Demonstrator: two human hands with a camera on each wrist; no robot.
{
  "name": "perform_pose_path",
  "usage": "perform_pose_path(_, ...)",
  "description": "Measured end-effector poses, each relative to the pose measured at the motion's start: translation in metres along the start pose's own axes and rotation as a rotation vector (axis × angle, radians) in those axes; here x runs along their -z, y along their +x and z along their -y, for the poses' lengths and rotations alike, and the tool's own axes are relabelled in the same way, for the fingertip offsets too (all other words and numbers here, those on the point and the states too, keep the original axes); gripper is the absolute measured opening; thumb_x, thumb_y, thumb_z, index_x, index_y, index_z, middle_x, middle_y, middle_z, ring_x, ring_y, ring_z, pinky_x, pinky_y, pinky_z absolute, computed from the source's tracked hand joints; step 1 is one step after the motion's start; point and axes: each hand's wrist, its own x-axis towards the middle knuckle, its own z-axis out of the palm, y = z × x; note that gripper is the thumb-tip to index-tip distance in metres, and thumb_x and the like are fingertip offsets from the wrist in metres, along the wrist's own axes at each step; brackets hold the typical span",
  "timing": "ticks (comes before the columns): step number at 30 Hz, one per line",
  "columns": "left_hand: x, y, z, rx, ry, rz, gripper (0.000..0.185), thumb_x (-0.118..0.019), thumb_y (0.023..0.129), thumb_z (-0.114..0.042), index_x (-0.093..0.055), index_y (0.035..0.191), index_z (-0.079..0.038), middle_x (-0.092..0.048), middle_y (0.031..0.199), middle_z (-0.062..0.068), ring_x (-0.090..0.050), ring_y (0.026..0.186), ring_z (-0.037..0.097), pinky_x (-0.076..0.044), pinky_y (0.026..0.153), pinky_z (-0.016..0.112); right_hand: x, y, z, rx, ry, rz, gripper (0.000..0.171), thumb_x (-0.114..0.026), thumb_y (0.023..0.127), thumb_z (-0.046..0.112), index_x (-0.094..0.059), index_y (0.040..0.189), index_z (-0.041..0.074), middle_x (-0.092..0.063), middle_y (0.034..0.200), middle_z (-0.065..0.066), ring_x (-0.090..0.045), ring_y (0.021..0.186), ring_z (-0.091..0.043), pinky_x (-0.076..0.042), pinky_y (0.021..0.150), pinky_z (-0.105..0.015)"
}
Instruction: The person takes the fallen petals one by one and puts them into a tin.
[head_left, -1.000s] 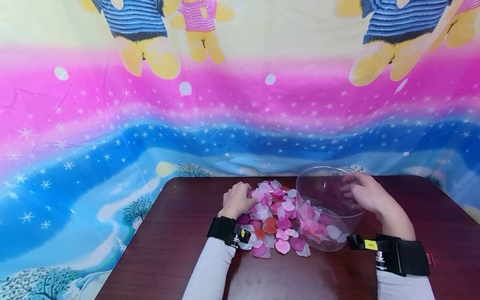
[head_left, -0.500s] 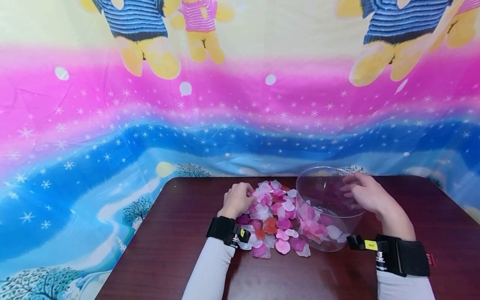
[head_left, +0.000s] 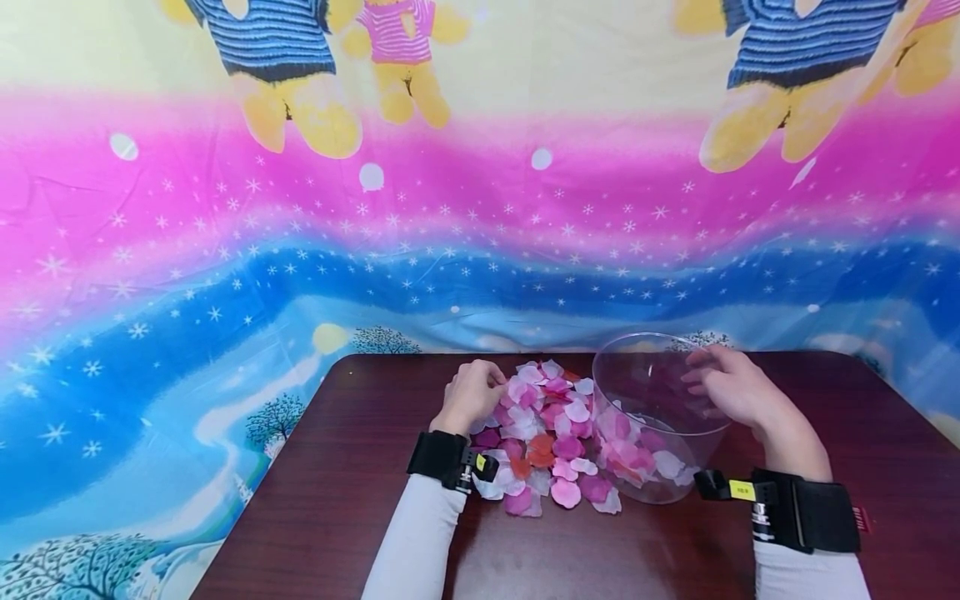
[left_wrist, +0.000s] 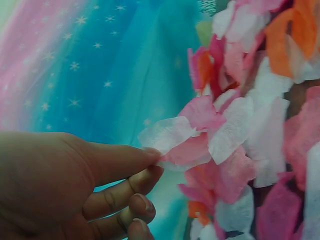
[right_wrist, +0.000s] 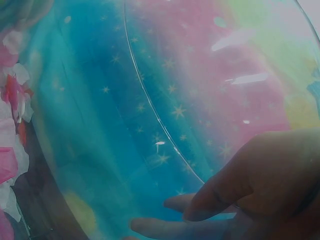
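A pile of pink, white and orange fabric petals (head_left: 542, 433) lies on the dark wooden table (head_left: 330, 500). At the pile's left edge my left hand (head_left: 476, 393) pinches a few petals. In the left wrist view its thumb and fingers (left_wrist: 150, 159) pinch a white petal (left_wrist: 167, 134) and a pink one. A clear round plastic container (head_left: 651, 417) lies tilted on its side, its mouth toward the pile, with several petals inside. My right hand (head_left: 733, 387) grips its upper right wall. The right wrist view shows the curved clear wall (right_wrist: 150, 105) with that hand's fingers (right_wrist: 225, 200) curled on it.
A bright cloth (head_left: 225, 250) with stars, trees and cartoon bears hangs behind the table and over its far edge. The dark tabletop stretches left, right and toward me around the pile. Black wrist bands sit on both white sleeves.
My left hand has drawn slightly left and up at the pile's edge with petals pinched. The right hand and container have stayed put.
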Motion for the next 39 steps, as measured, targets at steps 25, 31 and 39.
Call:
perform_pose_path(25, 0.048, -0.015, -0.032, -0.072, -0.157, -0.074, 0.011, -0.069, 0.099, -0.016, -0.077, 0.106, -0.015, -0.071, 0.088, -0.003, -0.063, 0.077, 0.014, -0.050, 0.070, 0.034, 0.000, 0.000, -0.001, -0.004, 0.000, -0.001, 0.043, -0.028, 0.107, 0.009, -0.034, 0.142, -0.014, -0.050, 0.137, -0.041, -0.054, 0.124, -0.055, -0.058, 0.084, -0.051)
perform_pose_path(31, 0.054, -0.020, -0.037, -0.121, -0.195, -0.110, 0.014, -0.068, 0.100, -0.016, -0.076, 0.111, -0.016, -0.071, 0.096, -0.002, -0.062, 0.076, 0.012, -0.048, 0.065, 0.032, 0.000, 0.001, -0.001, -0.009, 0.000, 0.002, 0.043, -0.028, 0.107, 0.010, -0.034, 0.142, -0.014, -0.050, 0.137, -0.041, -0.054, 0.124, -0.055, -0.058, 0.083, -0.051)
perform_pose_path(39, 0.059, -0.025, -0.051, -0.249, -0.238, -0.208, 0.013, -0.069, 0.100, -0.018, -0.076, 0.111, -0.017, -0.073, 0.103, -0.001, -0.059, 0.065, 0.010, -0.044, 0.057, 0.029, 0.000, 0.000, -0.002, -0.004, -0.002, -0.001, 0.042, -0.029, 0.107, 0.010, -0.034, 0.142, -0.014, -0.050, 0.137, -0.041, -0.054, 0.123, -0.054, -0.058, 0.085, -0.052)
